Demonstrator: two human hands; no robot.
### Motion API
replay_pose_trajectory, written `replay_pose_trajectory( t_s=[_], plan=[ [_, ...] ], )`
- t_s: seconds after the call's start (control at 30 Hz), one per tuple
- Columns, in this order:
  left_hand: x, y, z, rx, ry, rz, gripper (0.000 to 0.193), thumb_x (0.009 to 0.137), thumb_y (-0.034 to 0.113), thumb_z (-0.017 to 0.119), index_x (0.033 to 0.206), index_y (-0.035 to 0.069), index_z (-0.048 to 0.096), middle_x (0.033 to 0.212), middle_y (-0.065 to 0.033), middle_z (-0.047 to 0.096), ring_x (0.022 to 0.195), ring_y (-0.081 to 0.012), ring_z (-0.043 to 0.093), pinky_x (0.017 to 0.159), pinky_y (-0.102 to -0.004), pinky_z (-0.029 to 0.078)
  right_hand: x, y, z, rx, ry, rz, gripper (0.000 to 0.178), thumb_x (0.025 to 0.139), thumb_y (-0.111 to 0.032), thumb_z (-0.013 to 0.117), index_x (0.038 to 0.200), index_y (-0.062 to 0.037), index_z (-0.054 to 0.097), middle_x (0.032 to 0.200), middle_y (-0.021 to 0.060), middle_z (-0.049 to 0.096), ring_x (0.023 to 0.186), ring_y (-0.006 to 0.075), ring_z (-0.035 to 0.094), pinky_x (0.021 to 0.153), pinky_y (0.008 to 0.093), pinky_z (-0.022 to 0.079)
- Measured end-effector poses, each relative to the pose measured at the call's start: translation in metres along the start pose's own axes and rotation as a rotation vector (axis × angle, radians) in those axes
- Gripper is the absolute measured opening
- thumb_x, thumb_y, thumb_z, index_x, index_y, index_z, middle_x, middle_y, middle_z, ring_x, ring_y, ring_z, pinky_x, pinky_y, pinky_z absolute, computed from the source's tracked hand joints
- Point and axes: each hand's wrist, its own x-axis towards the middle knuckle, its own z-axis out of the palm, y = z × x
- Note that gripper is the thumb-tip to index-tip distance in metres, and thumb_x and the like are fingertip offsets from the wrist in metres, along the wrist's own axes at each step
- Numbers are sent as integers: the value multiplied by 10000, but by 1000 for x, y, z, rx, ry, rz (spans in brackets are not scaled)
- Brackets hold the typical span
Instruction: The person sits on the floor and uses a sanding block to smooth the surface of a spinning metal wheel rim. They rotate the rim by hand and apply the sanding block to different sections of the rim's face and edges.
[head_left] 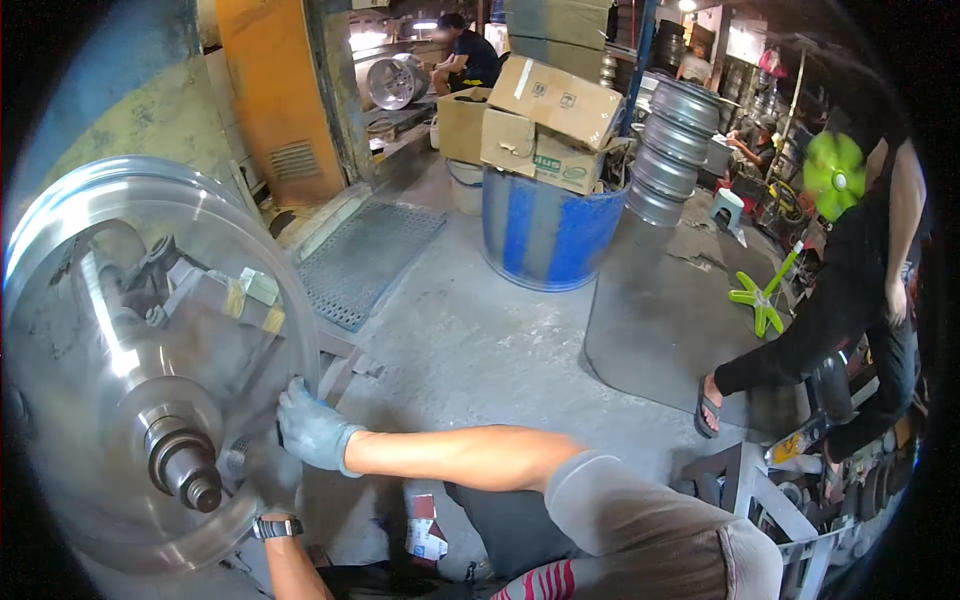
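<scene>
Against the spinning wheel rim [150, 300], gloved right hand [310, 430] presses.

Spinning wheel rim [150, 350] blurred by motion, left hand [262, 500] hidden behind its edge above the wristwatch [277, 527], right glove's fingers [292, 395] partly behind the rim.

Dim workshop, brighter daylight at the back; the spinning wheel rim [150, 350] is motion-blurred, fisheye edges dark.

The right hand [312, 430] wears a pale grey-blue work glove ending at the wrist, above a bare forearm. On the left wrist sits a black wristwatch [277, 527]. A grey short sleeve [640, 510] covers the right shoulder.
</scene>
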Motion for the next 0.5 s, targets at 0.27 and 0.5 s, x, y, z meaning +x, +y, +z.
replay_pose_trajectory(
  t_s=[0.27,0.5],
  plan=[
    [23,23,-37,-202,-82,-174,367,836,396,812,1025,84,779,1013,-196,785,968,-394,728,829,-495,533,-2,1,1,75,63,31,241,885,-244,639,903,-80,816,941,97,721,990,313,640,1021,542,466],
    [20,25,-30,-94,-167,-213,242,889,226,689,1018,25,730,970,-243,738,900,-447,710,785,-538,553,-7,9,4,149,70,46,240,872,-236,650,910,-70,819,951,117,722,1001,318,643,1058,543,458]
  ],
)
